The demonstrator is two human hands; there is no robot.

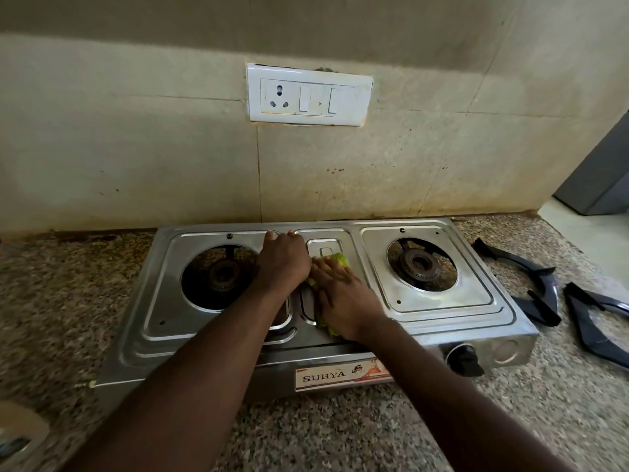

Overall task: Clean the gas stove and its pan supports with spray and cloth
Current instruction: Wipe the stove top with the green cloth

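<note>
Head view: two hands on a steel stove, one wiping with a cloth.
Speckled granite surface [340, 434] runs along a stained tiled wall [136, 148] carrying a white socket plate [309, 95]; a grey door or cabinet edge shows at far right. The stove [442, 311] lies with its long axis left to right, its knob [465, 360] facing the person, both burners bare. Two dark pan supports [534, 284] lie on the surface just right of it. Both forearms reach forward from the bottom edge. The left hand [284, 258] rests palm down, fingers loosely curled, on the back centre of the stove. The right hand [343, 299] lies flat and spread, pressing a yellow-green cloth [340, 259] onto the middle panel between the burners.
</note>
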